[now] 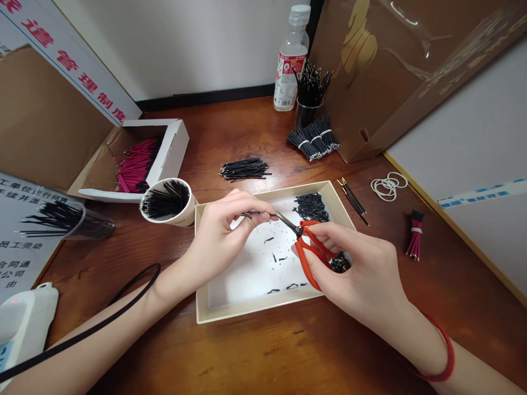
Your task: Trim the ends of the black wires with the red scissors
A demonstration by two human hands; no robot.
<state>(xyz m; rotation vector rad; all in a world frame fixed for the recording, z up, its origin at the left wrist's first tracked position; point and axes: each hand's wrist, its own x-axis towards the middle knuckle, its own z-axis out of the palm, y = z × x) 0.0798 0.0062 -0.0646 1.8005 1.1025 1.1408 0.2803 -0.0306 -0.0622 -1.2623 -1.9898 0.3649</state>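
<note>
Wooden table (247, 351) below; left fingers (247, 204) pinch a black wire (253, 213) between their tips, right fingers (329, 233) clasp red-handled scissors (304, 260)

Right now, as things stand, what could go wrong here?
The left hand holds a thin dark wire close to the tips of the red-handled scissors, so a slip might nick that hand. Loose black scraps in the tray could scatter if it is knocked. The black cable crossing the left forearm might snag.
</note>
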